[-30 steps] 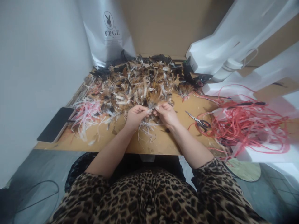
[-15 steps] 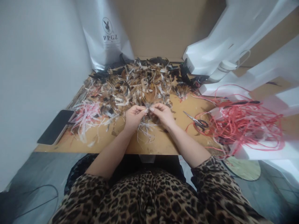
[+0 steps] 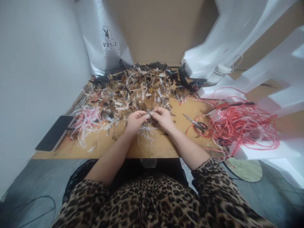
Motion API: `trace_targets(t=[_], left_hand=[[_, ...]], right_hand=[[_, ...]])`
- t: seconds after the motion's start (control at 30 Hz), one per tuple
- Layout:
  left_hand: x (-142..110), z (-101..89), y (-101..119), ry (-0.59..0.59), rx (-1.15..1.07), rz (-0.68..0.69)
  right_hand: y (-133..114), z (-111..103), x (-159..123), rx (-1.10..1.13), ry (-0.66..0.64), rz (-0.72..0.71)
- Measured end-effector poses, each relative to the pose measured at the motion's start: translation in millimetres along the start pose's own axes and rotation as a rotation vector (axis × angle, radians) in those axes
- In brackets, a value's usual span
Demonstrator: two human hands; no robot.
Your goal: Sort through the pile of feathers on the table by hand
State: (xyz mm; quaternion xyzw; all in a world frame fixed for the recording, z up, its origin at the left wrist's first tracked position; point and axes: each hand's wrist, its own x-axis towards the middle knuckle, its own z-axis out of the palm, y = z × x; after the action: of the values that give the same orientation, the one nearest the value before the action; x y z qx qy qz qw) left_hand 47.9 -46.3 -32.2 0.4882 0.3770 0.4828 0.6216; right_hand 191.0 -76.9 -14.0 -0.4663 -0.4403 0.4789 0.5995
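My left hand and my right hand meet at the front of a pile of loose feathers. Thumb and fingers of each hand are pinched together on the base of a small feather bunch, whose brown tips fan away from me. The quill ends between my fingertips are too small to make out clearly. Below my hands, thin pale strands lie on the wooden table.
Scissors lie right of my hands, beside a tangle of red plastic string. At left are a phone and cut pink-white strips. Behind stand a printed white bag and a white cylinder.
The whole view has shifted slightly. Both hands stay pinched together at the feather bunch, with only a small change in the fingers.
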Motion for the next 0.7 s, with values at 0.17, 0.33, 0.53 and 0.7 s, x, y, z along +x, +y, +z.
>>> trace_targets(t=[0.17,0.33,0.53,0.7], left_hand=[[2,-6.6,-5,-0.053,-0.036,-0.008],[2,-3.9,-5,-0.037,-0.064,-0.039],[0,0.1,1,0.003,0.018,0.009],[1,-1.1,0,0.009,0.047,0.056]], right_hand=[[3,-3,-2,-0.012,-0.095,-0.032],[5,-3,-1,0.01,-0.088,-0.009],[4,-3,0,-0.138,-0.033,-0.14],[11,-1,-1,-0.199,-0.006,-0.18]])
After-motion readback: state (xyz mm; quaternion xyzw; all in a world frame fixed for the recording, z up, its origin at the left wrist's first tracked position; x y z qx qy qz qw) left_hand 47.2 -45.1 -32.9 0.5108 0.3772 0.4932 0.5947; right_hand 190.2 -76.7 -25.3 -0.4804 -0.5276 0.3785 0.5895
